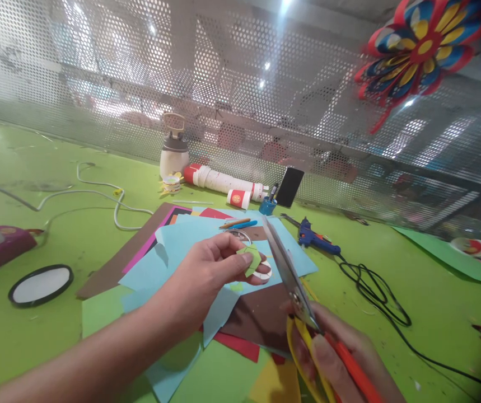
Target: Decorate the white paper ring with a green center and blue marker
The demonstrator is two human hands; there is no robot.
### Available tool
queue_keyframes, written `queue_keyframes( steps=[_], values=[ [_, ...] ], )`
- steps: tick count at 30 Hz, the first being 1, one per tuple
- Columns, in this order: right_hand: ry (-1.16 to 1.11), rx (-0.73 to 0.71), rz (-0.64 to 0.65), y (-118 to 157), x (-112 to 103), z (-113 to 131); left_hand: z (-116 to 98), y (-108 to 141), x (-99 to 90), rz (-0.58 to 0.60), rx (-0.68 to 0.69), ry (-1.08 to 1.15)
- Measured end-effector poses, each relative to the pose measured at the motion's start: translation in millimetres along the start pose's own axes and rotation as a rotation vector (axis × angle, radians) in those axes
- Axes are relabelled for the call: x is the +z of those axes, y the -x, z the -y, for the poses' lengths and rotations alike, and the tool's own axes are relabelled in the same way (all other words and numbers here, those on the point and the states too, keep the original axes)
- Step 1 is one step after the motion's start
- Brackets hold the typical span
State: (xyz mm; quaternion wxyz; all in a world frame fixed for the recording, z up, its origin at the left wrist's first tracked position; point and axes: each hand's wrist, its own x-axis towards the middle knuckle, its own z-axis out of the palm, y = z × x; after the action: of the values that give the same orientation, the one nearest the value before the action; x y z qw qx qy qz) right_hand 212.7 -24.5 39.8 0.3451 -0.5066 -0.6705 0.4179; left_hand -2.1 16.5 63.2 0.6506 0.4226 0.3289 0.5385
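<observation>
My left hand (219, 263) pinches a small green paper piece (249, 259) between thumb and fingers, above the sheets in the middle. A white round piece (263, 271) shows just behind its fingertips. In my right hand (341, 352) are scissors (288, 277) with yellow and red handles, their blades pointing up and away. The blades are to the right of the green piece and apart from it. Beneath both hands lie light blue sheets (181, 240) and a brown sheet (261, 316).
A blue glue gun (316, 238) with a black cable lies right. Further back are a phone (290, 186), a blue pen cup (267, 206), a paper cup (238, 198) and a white bottle (173, 159). A black-rimmed oval (41, 285) lies left.
</observation>
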Motion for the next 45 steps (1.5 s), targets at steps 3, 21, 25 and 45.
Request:
queue_keyframes(
  steps=[3,21,25,45],
  values=[
    [-0.119,0.042,-0.008,-3,0,2,0,1,1.6,0.075,-0.053,-0.026],
    [-0.335,-0.095,0.049,-10,2,6,17,10,11.7,0.467,-0.389,-0.319],
    [-0.316,-0.139,-0.030,-11,5,5,18,9,11.4,0.371,-0.395,-0.321],
    [-0.344,-0.147,-0.150,-14,12,2,25,12,11.8,0.177,-0.374,-0.159]
  ],
)
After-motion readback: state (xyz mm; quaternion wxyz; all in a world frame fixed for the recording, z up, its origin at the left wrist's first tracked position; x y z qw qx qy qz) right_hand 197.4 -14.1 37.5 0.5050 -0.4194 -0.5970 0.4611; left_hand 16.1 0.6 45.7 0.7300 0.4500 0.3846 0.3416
